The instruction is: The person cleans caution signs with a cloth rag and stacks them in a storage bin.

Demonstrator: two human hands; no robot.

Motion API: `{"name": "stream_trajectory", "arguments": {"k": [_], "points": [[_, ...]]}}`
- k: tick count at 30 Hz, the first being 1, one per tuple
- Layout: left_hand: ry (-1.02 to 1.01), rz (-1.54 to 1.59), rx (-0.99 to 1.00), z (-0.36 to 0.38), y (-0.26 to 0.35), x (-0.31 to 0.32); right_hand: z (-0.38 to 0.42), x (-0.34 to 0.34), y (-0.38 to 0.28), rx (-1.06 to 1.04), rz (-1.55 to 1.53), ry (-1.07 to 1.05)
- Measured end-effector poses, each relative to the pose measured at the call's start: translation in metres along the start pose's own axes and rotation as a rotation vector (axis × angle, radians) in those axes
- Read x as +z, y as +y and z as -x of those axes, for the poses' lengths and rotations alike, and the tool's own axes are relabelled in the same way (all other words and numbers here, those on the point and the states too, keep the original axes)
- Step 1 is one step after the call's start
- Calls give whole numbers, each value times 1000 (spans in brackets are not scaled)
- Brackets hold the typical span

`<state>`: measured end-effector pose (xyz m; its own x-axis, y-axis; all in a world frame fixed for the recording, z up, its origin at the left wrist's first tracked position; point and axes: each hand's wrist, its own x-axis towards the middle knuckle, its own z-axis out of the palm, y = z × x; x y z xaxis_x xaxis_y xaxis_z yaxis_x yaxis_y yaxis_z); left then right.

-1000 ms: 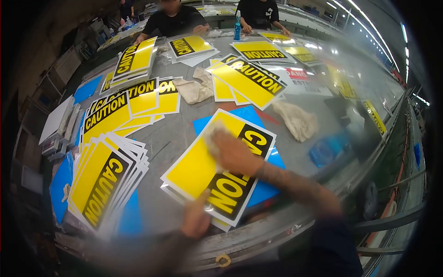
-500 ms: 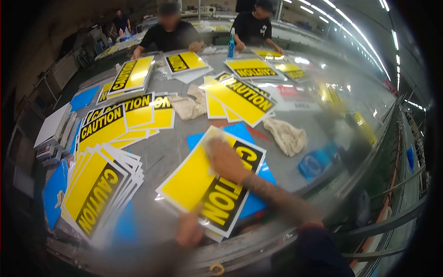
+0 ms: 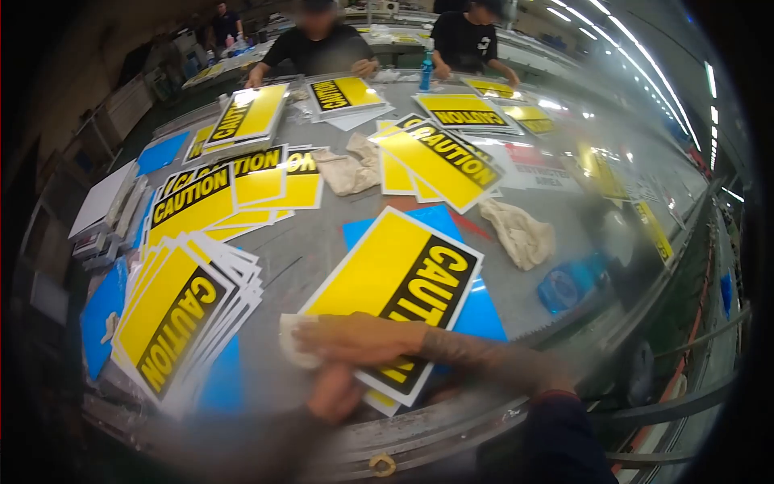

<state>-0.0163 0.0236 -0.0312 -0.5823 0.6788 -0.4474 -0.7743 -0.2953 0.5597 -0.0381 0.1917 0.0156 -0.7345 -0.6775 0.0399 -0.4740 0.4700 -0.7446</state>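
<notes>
A yellow and black caution sign (image 3: 364, 278) lies tilted in front of me, over a blue sheet (image 3: 476, 315). My right hand (image 3: 367, 339) presses a whitish cloth (image 3: 297, 343) at the sign's lower left edge, its fingers closed over the cloth. Just below it, my left hand (image 3: 334, 394) is curled at the sign's near corner, partly blurred, its fingertips hidden behind the right hand. Another sign edge (image 3: 380, 401) peeks out underneath.
A fanned stack of caution signs (image 3: 165, 310) lies at left, more sign piles (image 3: 439, 165) farther back. Crumpled cloths (image 3: 520, 234) and a blue spray bottle (image 3: 568, 282) lie to the right. Two people (image 3: 314, 48) work across the table; another stands far back.
My right hand has swept the cloth from the sign's upper part down to its lower left edge. My left hand stays near the near corner. The view has shifted slightly.
</notes>
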Motion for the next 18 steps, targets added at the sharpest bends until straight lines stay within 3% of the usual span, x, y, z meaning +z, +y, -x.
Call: {"name": "stream_trajectory", "arguments": {"k": [2,4,6,8,11,14,16,18], "points": [[-50,-65,-12,-6,-5,-11,3,1,2,-59,5,30],[-6,-79,-32,9,9,18,7,0,3,-77,43,71],[26,-114,34,6,4,14,10,-5,16,-34,248,159],[22,-80,90,2,-4,10,18,-9,63,70,349,421],[34,-98,124,1,-7,10,45,-48,105,323,597,608],[46,-70,161,-1,-6,9,71,-61,109,505,718,685],[50,27,154,0,-3,15,74,-29,89,422,722,657],[76,130,110,1,5,23,69,19,39,276,487,506]]}}
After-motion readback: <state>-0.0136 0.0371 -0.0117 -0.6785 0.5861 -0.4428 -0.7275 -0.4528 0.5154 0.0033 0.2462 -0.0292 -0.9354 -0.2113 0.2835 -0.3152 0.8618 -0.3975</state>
